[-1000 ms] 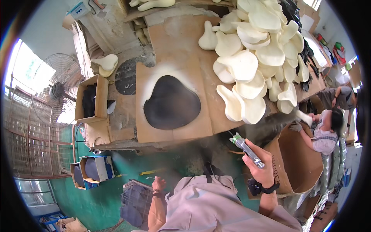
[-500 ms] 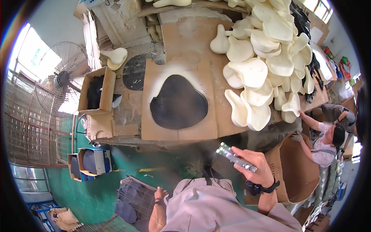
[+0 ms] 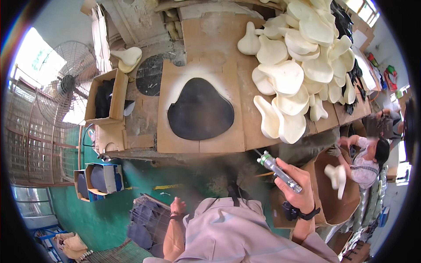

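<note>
Spray gun in my right hand, black saddle-shaped piece lying on the cardboard ahead.

My right hand (image 3: 298, 186) is closed around a slim metal spray gun (image 3: 279, 172), fingers wrapped about its barrel, its green-tipped nozzle pointing up toward the near edge of the cardboard sheet (image 3: 199, 138). I judge the tool light, rigid and smooth — best held mid-barrel, as I hold it now. In the middle of that cardboard lies the black piece (image 3: 200, 108), flat, ringed by pale overspray; it looks thin and flexible, possibly tacky on top, so I would lift it by its edges. My left hand (image 3: 177, 206) hangs below the cardboard's near edge, loosely curled, holding nothing — just above a wire basket (image 3: 147, 215). Right of the cardboard, cream foam shapes (image 3: 298, 65) are heaped.
</note>
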A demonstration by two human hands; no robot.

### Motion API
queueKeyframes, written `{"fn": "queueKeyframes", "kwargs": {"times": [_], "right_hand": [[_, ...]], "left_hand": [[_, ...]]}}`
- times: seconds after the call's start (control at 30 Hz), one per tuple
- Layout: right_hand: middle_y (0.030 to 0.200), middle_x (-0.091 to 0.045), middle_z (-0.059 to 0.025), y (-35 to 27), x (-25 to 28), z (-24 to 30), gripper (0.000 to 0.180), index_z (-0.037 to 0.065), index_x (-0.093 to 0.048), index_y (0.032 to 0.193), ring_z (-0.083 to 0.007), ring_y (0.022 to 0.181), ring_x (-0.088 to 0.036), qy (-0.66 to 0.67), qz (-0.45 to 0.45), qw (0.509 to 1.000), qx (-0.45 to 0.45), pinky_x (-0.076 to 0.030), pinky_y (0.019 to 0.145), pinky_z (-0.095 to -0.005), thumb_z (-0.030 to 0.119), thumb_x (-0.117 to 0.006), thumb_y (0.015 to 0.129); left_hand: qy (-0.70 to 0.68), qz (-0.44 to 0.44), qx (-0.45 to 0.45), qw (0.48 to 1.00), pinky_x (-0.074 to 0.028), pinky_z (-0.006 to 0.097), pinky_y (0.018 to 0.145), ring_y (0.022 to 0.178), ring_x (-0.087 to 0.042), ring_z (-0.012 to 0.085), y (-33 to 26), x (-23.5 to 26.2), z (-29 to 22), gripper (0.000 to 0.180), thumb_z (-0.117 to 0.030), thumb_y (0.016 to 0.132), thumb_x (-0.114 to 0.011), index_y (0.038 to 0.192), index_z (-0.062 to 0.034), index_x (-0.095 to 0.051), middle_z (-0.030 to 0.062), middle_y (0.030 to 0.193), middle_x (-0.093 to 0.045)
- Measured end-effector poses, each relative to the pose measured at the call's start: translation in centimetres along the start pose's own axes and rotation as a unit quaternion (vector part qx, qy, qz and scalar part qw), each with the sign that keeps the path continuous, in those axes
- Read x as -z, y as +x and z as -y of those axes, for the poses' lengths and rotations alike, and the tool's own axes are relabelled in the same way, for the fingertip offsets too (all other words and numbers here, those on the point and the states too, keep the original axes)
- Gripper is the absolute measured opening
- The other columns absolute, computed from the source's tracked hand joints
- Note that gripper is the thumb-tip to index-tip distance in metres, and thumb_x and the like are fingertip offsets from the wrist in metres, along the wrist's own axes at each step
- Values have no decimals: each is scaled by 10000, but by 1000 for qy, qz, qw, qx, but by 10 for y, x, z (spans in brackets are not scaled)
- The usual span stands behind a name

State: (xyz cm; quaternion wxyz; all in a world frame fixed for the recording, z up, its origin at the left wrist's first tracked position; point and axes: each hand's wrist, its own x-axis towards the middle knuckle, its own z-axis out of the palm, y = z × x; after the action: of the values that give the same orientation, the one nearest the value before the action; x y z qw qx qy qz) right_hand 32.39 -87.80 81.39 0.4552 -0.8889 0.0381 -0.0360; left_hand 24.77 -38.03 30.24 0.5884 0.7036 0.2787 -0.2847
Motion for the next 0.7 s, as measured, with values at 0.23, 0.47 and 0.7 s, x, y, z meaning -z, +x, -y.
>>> {"fn": "queueKeyframes", "kwargs": {"times": [0.23, 0.47, 0.7], "right_hand": [[942, -684, -165, 4, -5, -8, 605, 5, -592, 1319, -335, 796, -670, -27, 37, 997, 64, -535, 706, -357, -70, -741, 737], [936, -685, -172, 5, -4, -4, 591, 19, -598, 1326, -323, 770, -668, -2, -47, 999, 23, -526, 705, -331, -77, -731, 758], [928, -686, -169, -13, 15, -5, 589, 15, -609, 1306, -331, 789, -678, -30, 40, 999, -1, -527, 711, -342, -82, -732, 738]], "left_hand": [[-8, -17, -32, 999, -561, 409, 670, 770, -694, 282, 13, -1, -22, 669, -588, 965, -508, 1297, -11, -580, 166, 951, -709], [71, -20, -66, 995, -554, 407, 658, 773, -684, 272, -5, -7, -17, 654, -569, 975, -498, 1246, 19, -589, 160, 933, -706], [64, -2, -14, 998, -557, 395, 740, 842, -682, 291, -7, -7, -1, 549, -478, 1000, -472, 1234, 5, -585, 153, 914, -697]]}}
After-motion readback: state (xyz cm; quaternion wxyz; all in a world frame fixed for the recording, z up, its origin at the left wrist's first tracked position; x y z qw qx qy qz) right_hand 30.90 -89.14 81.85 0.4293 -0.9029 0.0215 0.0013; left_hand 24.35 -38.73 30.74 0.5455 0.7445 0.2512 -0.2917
